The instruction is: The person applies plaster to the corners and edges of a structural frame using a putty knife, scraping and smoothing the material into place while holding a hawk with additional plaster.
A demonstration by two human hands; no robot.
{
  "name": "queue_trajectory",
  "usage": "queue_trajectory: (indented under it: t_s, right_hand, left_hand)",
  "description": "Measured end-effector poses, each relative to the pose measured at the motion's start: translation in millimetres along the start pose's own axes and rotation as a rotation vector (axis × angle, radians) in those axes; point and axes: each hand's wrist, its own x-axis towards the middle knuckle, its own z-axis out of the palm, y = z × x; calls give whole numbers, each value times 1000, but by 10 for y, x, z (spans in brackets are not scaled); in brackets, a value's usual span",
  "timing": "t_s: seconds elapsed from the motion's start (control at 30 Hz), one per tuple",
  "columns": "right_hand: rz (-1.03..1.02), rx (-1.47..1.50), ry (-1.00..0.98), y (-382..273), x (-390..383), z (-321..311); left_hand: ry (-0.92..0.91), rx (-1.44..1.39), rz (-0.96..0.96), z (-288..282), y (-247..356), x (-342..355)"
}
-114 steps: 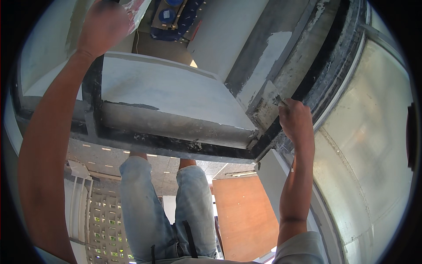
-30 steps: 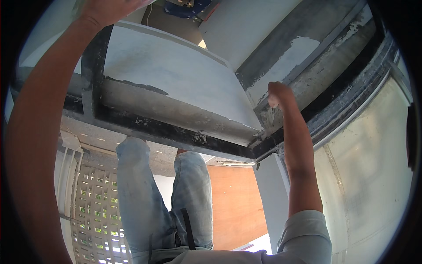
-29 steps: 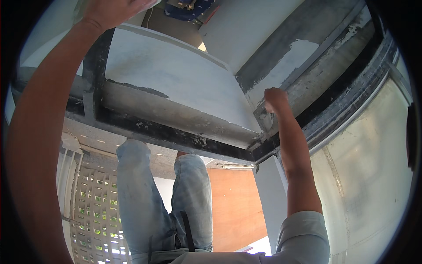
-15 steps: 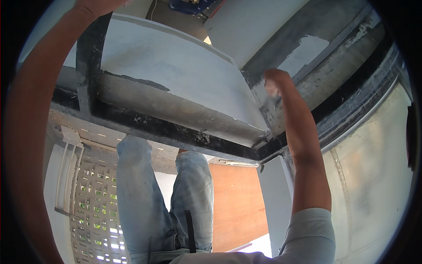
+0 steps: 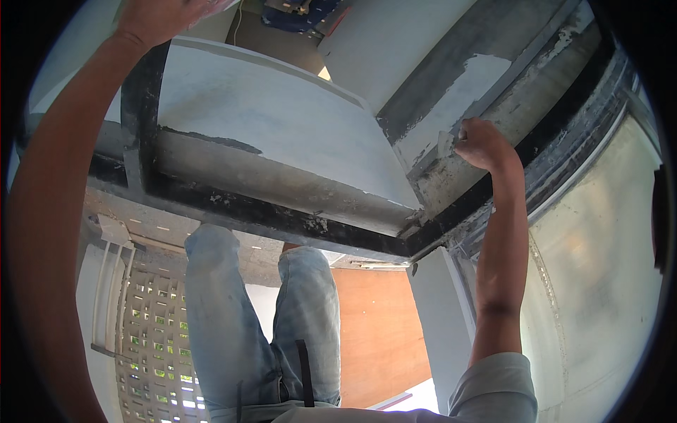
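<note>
A broad, white-coated flat panel [image 5: 268,106] is spanning the centre, and a scuffed black frame [image 5: 282,222] is running along its near edge. To its right, a dark grey flat strip [image 5: 437,67] is bearing a ragged white patch [image 5: 483,76]. The bare left hand [image 5: 161,17] is showing partly at the upper edge; I cannot tell its grip. The bare right hand [image 5: 486,144] is gripping a flat, pale-bladed scraper [image 5: 445,144], whose blade is pointing left, well apart from the left hand.
</note>
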Motion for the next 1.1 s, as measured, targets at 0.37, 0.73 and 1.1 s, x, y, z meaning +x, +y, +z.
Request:
queue_trajectory:
  t_s: [0.37, 0.73, 1.1]
  right_hand:
    - [202, 186, 145, -451, -276, 1450]
    - [377, 535, 324, -208, -470, 1894]
    - [377, 520, 326, -471, -339, 2034]
  left_hand:
    - [-43, -43, -38, 191, 67, 176]
    - [-26, -222, 2, 100, 217, 166]
    - [-64, -183, 51, 86, 271, 126]
